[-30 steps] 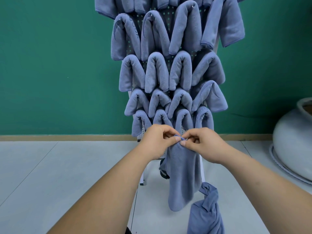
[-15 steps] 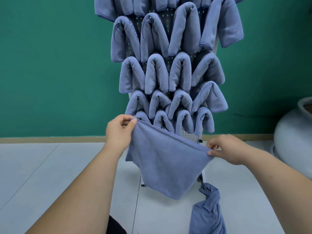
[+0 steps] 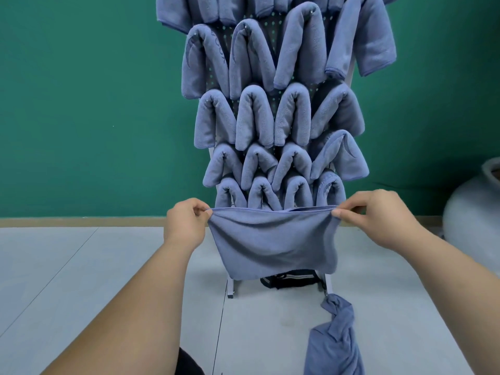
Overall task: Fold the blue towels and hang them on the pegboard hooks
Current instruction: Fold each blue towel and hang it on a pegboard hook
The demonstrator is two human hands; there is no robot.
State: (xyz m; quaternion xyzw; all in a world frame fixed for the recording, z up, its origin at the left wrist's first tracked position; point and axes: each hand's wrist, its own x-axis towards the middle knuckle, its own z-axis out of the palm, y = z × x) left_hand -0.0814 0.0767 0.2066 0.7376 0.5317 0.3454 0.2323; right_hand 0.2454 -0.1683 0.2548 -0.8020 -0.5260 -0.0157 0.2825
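A blue towel (image 3: 273, 244) hangs stretched flat between my hands, low in front of the pegboard (image 3: 273, 101). My left hand (image 3: 185, 221) pinches its upper left corner and my right hand (image 3: 376, 216) pinches its upper right corner, so the top edge runs level. Several folded blue towels (image 3: 254, 117) hang in rows on the pegboard hooks, covering most of the board. The towel in my hands hides the board's lowest part.
A knotted blue towel (image 3: 335, 339) lies on the grey floor (image 3: 81, 280) at the lower right. A dark bag (image 3: 290, 278) sits between the stand's white legs (image 3: 230, 288). A large grey pot (image 3: 476, 212) stands at the right, before the green wall (image 3: 81, 104).
My hands started together at the towel's bunched top, then pulled apart. The towel went from a hanging strip to a tilted sheet to a level, spread sheet.
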